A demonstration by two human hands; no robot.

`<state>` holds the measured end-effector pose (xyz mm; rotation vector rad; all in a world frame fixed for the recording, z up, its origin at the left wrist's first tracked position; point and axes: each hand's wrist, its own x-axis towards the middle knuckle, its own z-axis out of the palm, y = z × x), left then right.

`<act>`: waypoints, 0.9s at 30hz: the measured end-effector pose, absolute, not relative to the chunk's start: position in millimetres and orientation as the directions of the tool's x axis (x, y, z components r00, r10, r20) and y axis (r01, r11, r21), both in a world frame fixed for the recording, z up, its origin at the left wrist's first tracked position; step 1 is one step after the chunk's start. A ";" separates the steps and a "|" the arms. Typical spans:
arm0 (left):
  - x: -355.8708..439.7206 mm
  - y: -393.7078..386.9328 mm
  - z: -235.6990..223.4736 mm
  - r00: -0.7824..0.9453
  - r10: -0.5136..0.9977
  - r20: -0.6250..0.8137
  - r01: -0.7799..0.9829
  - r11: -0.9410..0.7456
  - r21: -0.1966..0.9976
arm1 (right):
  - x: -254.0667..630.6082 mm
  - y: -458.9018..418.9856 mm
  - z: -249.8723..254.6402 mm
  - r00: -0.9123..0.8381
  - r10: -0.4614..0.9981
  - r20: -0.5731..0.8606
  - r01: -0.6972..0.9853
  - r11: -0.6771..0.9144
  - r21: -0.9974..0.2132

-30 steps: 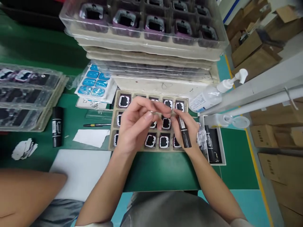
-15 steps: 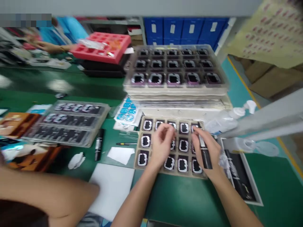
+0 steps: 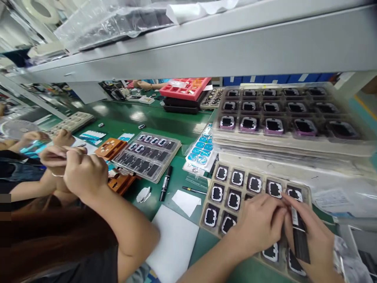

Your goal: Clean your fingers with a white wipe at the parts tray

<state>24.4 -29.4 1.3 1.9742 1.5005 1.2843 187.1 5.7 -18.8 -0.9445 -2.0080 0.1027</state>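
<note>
My left hand [image 3: 259,226] rests over a beige tray [image 3: 214,225] of small black parts with white frames, fingers curled and pinched toward my right hand; what they pinch is hidden. My right hand [image 3: 312,239] is closed round a black marker-like tube [image 3: 299,239] that points up toward the left fingers. Both hands meet above the tray's right half.
A stack of clear-lidded trays [image 3: 291,118] with purple-framed parts stands behind. A blue sticker sheet [image 3: 202,151], a black marker [image 3: 165,182], a pen [image 3: 194,190] and white paper [image 3: 175,245] lie to the left. A co-worker's arms [image 3: 88,184] work at left. A shelf [image 3: 206,47] runs overhead.
The view has swung up and to the left, so the hands and tray now sit at the lower right. The co-worker's hands and the far bench have come into sight.
</note>
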 end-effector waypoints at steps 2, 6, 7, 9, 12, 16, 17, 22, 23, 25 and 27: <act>24.8 -29.5 0.6 0.036 0.888 0.458 0.588 -0.389 0.709 | 186.8 5.6 -17.9 -0.304 0.623 0.721 0.599 0.713 -0.364; 24.4 -27.5 -0.4 0.022 0.880 0.474 0.557 -0.405 0.725 | 185.8 7.8 -11.9 -0.357 0.536 0.765 0.600 0.759 -0.252; 24.4 -26.8 -0.7 0.016 0.881 0.474 0.550 -0.403 0.731 | 185.6 8.0 -10.6 -0.366 0.530 0.765 0.598 0.764 -0.243; 24.4 -25.7 -1.2 0.007 0.883 0.470 0.538 -0.400 0.742 | 184.5 7.4 -8.5 -0.364 0.539 0.759 0.605 0.757 -0.248; 24.5 -25.0 -0.9 0.005 0.890 0.457 0.494 -0.399 0.772 | 179.9 3.2 -4.9 -0.323 0.544 0.775 0.625 0.737 -0.257; 23.6 -25.7 2.5 0.019 0.918 0.397 0.377 -0.374 0.847 | 174.5 -4.5 -1.6 -0.219 0.624 0.750 0.663 0.659 -0.355; 23.4 -25.9 3.3 0.022 0.923 0.384 0.352 -0.367 0.861 | 174.6 -5.4 -2.1 -0.207 0.633 0.746 0.665 0.650 -0.367; 23.5 -26.4 2.1 0.027 0.933 0.359 0.250 -0.354 0.901 | 181.0 -0.8 -9.0 -0.239 0.526 0.816 0.652 0.710 -0.266; 23.7 -26.2 1.2 0.022 0.937 0.348 0.232 -0.343 0.910 | 182.0 0.8 -9.6 -0.255 0.495 0.830 0.639 0.731 -0.239; 23.9 -25.5 -0.6 0.008 0.948 0.319 0.204 -0.314 0.927 | 182.8 3.1 -8.8 -0.262 0.476 0.839 0.618 0.751 -0.233; 23.8 -24.5 -1.7 -0.003 0.954 0.301 0.191 -0.294 0.936 | 182.4 4.1 -6.4 -0.261 0.506 0.822 0.615 0.744 -0.263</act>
